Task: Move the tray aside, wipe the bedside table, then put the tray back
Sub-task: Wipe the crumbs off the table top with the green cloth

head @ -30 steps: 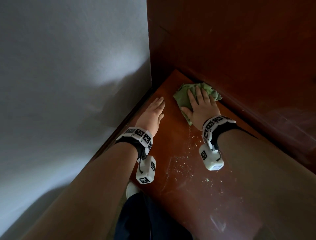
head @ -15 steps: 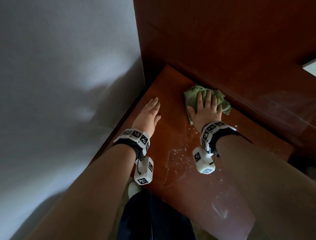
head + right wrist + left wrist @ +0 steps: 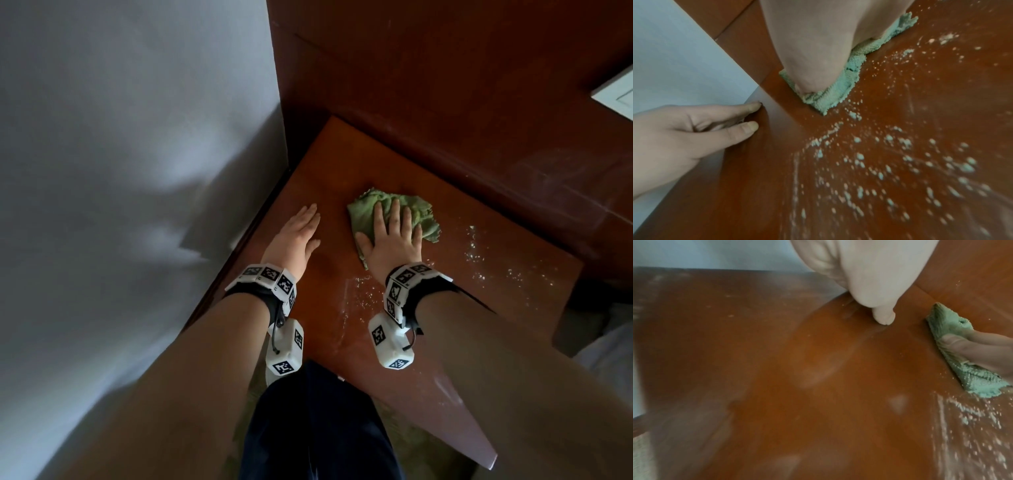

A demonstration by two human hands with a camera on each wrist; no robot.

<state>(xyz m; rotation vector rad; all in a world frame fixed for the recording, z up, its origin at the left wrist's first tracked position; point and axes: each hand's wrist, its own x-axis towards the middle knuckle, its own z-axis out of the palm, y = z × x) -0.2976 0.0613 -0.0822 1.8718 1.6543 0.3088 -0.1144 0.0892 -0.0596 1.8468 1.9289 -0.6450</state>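
Wall (image 3: 120, 171): pale grey, smooth and matt, running along the bench's left edge.
Back panel (image 3: 445, 85): dark red-brown polished wood, upright behind the bench's far edge; a white flat thing (image 3: 616, 96) shows at its upper right, too cropped to identify.
Bench (image 3: 394, 359): the bedside table, a flat glossy top of reddish-brown wood with straight edges and a sharp near-right corner; streaks of shine cross its surface.
Trousers (image 3: 318, 428): dark fabric, seen below the bench's near edge.
Tray: not in any view.
Left hand (image 3: 296, 236): laid flat on the bench near its left edge, fingers straight and close together, holding nothing; the right wrist view shows its fingertips (image 3: 752, 107) touching the wood.
Right hand (image 3: 390, 240): spread palm-down on the cloth, fingers straight, pressing it onto the bench toward the far edge.
Cloth (image 3: 363, 212): green, nubby towelling, crumpled into an uneven pad under the right hand, its edges sticking out all round.
Wrist bands (image 3: 270, 277): white blocks with black square markers on black straps, one on each wrist.
Specks (image 3: 890, 162): pale scattered crumbs and wet-looking smears on the wood, near and right of the cloth.
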